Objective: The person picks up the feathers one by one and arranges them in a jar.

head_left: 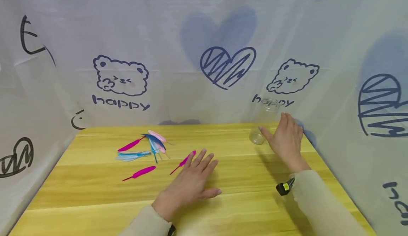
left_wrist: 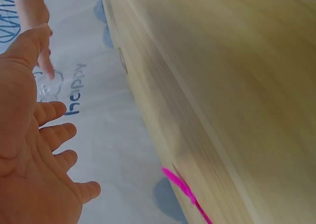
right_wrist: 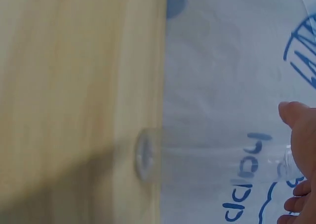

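Observation:
At the table's right stands a tall clear bottle (head_left: 263, 122), see-through, its round base (right_wrist: 144, 157) plain in the right wrist view. Beside it is my right hand (head_left: 287, 140), thumb spread from the straight fingers; whether it touches the bottle I cannot tell. My left hand (head_left: 192, 181) hovers palm down over the middle of the table, fingers spread and holding nothing. Just past its fingertips lies a magenta feather (head_left: 187, 159), also visible in the left wrist view (left_wrist: 182, 184). Part of that feather may be hidden behind the fingers.
Left of the middle lie more feathers: a magenta one (head_left: 144, 172) in front, another magenta one (head_left: 130, 145) behind, and a heap of light blue (head_left: 132, 155), dark blue (head_left: 158, 141) and pink (head_left: 156, 136). A printed curtain (head_left: 178, 87) borders the wooden table (head_left: 79, 193) behind and at both sides.

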### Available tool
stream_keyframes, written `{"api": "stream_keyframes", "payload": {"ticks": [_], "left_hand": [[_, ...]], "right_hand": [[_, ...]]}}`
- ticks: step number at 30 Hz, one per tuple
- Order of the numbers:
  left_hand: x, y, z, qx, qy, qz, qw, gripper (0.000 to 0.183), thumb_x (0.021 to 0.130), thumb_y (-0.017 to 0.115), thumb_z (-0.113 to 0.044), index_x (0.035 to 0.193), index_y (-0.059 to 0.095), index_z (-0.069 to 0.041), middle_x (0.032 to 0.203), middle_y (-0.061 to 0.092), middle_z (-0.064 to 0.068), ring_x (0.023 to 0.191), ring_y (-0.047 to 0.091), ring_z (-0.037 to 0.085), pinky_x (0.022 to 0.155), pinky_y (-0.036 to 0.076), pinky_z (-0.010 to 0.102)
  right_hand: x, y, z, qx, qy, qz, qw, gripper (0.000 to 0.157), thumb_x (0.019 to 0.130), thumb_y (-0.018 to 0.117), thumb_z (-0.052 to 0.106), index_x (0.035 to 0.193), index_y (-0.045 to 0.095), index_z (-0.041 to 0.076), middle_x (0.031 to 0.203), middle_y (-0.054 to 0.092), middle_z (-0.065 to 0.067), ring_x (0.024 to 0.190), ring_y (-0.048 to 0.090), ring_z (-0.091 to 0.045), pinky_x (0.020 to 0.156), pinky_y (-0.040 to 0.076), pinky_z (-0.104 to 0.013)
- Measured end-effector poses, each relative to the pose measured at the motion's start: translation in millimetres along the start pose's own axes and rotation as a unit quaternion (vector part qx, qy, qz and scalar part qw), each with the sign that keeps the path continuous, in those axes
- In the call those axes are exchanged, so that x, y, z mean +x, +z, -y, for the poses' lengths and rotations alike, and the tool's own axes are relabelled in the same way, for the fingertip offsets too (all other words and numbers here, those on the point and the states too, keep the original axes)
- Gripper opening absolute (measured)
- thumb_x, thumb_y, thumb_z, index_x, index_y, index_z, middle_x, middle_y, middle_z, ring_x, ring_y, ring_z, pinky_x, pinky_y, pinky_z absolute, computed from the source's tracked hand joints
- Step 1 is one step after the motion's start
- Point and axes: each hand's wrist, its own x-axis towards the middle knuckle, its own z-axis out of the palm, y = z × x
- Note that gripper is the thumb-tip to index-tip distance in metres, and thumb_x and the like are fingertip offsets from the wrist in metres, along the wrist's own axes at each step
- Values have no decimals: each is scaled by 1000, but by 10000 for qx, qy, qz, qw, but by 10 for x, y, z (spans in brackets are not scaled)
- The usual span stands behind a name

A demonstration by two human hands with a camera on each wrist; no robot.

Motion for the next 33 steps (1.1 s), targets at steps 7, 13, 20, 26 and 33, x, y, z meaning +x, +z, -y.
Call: {"api": "stream_keyframes", "payload": {"ticks": [7, 13, 20, 26, 33], "left_hand": [[86, 32, -61, -100, -18, 238, 9997, 85, 99, 60, -65, 163, 39, -13, 172, 33, 11, 163, 16, 35, 127, 16, 64], [78, 43, -81, 42, -44, 422, 9991, 82, 100, 60, -64, 163, 39, -15, 172, 33, 10, 164, 15, 33, 127, 18, 64], [107, 72, -91, -63, -67, 485, 9988, 83, 100, 60, -64, 163, 38, -15, 172, 32, 9, 164, 12, 30, 127, 17, 63], [127, 130, -119, -94, -34, 513, 9986, 83, 100, 58, -65, 163, 37, -15, 172, 32, 8, 164, 12, 29, 129, 16, 58], [148, 191, -153, -316, 54, 517, 9981, 83, 101, 58, -64, 163, 38, -12, 170, 35, 10, 163, 18, 32, 130, 21, 48]], "right_hand": [[360, 19, 23, 224, 612, 460, 9968, 110, 94, 66, 67, 160, 21, -9, 162, 29, -36, 150, 25, -54, 120, 17, -72], [470, 136, 14, 320, 795, 519, 9950, 107, 93, 66, 70, 154, 30, -10, 155, 36, -36, 147, 28, -54, 117, 20, -71], [517, 220, -1, 649, 1154, 331, 9906, 101, 94, 62, 70, 154, 37, -8, 153, 44, -33, 148, 32, -50, 120, 18, -66], [460, 209, 16, 725, 1214, 199, 9898, 93, 93, 65, 70, 140, 48, -9, 135, 57, -32, 134, 44, -50, 117, 22, -64], [256, 170, 116, 783, 969, 149, 9921, 86, 91, 69, 66, 135, 53, -7, 128, 62, -30, 125, 50, -50, 113, 27, -63]]}}
